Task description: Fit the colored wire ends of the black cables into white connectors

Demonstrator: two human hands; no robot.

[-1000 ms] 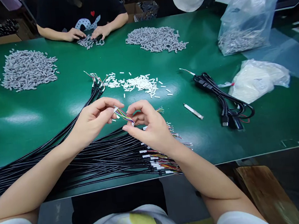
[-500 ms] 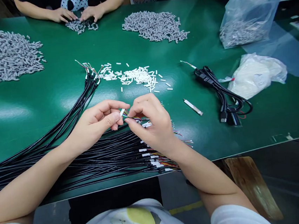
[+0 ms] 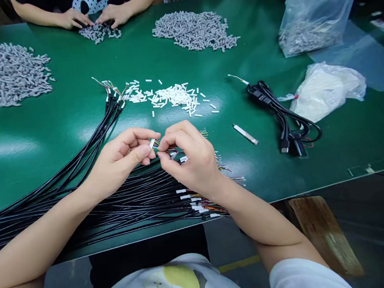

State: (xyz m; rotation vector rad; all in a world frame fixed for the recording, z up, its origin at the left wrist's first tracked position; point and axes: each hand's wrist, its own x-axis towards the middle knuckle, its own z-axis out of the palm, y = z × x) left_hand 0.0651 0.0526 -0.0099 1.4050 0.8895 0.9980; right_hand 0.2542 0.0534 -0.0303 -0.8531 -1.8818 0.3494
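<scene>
Between thumb and forefinger, my left hand [image 3: 124, 156] pinches a small white connector housing [image 3: 152, 143]. My right hand [image 3: 193, 155] is closed on thin coloured wires [image 3: 171, 150], whose ends meet the housing; whether they are seated in it I cannot tell. Under both hands lies a bundle of black cables [image 3: 132, 197], their stripped coloured ends and white sleeves pointing right. A second group of black cables [image 3: 91, 138] runs up to the left, with white pieces at its wire ends. Beyond my hands is a loose pile of white connector housings [image 3: 177, 95].
Across the green table [image 3: 79, 73], a co-worker's hands [image 3: 111, 15] handle small grey parts. Grey piles lie left [image 3: 5, 73] and centre [image 3: 196, 30]. To the right are a small blade-like tool [image 3: 245, 134], a coiled black cable [image 3: 277, 113], a white bag [image 3: 329, 90] and a clear bag [image 3: 313, 28].
The view has shifted slightly, so everything sits a little further left and up. Both hands keep their pinch on the housing and wires, with the housing turned slightly more upright.
</scene>
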